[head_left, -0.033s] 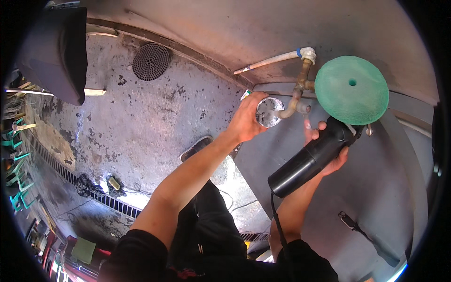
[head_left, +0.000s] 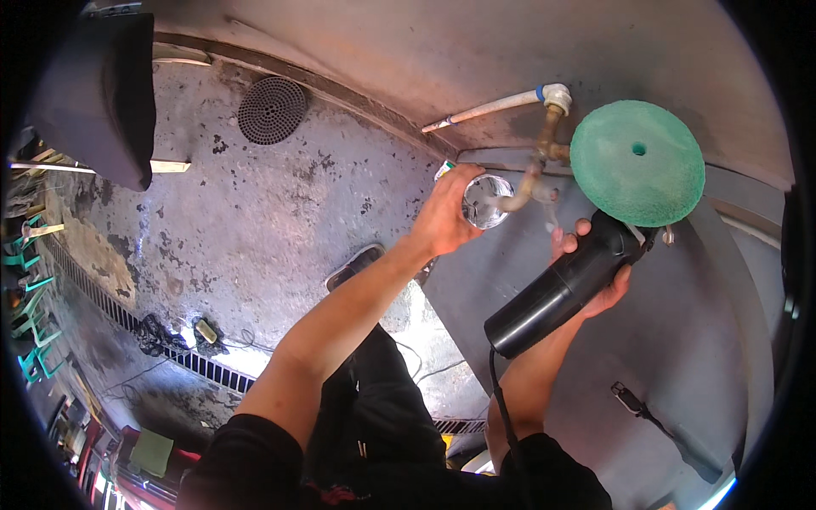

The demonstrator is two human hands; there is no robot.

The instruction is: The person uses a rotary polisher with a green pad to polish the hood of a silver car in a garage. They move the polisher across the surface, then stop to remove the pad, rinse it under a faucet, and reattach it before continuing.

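My left hand (head_left: 446, 212) is closed around a round, open-topped cup (head_left: 486, 215) with a shiny, silvery inside. The bent brass spout of a tap (head_left: 520, 197) reaches over the cup's mouth. What is in the cup is hard to make out. My right hand (head_left: 602, 293) grips a black corded polisher (head_left: 552, 302) by its body. The polisher's round green pad (head_left: 637, 174), with a hole in its middle, faces up to the right of the tap. One finger of my right hand stretches up to the tap's small handle (head_left: 550, 212), which looks blurred.
A white pipe (head_left: 493, 110) runs along the wall to the tap. The polisher's cord (head_left: 503, 408) hangs past my right arm. A black strap-like thing (head_left: 663, 425) lies at lower right. A round drain cover (head_left: 272, 110) and a long grate (head_left: 204, 367) are on the worn floor.
The tap's handle and my right finger at it have shifted slightly. Both hands otherwise keep their places, with the cup and the polisher held as before.
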